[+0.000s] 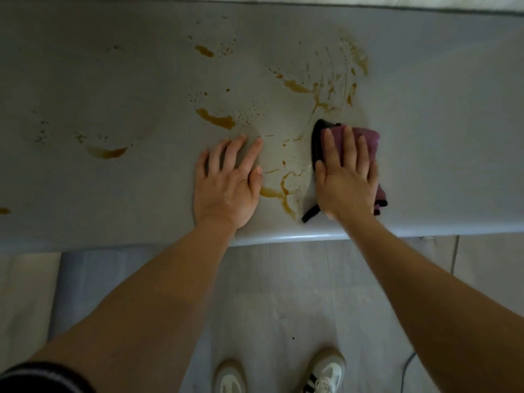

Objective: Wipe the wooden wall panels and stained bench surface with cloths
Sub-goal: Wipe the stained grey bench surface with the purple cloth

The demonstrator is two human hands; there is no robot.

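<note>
Pressing down with straight, flat fingers, your right hand (pixel 347 177) lies on top of a purple cloth (pixel 365 143) and pins it to the grey bench (pixel 113 95), near the front edge. The cloth shows past your fingertips and out to the right of your palm, and a dark, almost black edge of it pokes out on the thumb side and below your wrist.

Just left of that hand, across a patch of brown smears (pixel 280 191), your left hand (pixel 228 182) rests palm-down on the bare bench, fingers spread and relaxed, holding nothing.

Beyond both sets of fingertips, more brown stains spread over the surface: blobs ahead of your left hand, streaks ahead of your right, and a curved puddle (pixel 106 152) well off to the left.

Below your forearms lies a grey plank floor (pixel 283 293), with your pale shoes (pixel 323 373) at the bottom.
</note>
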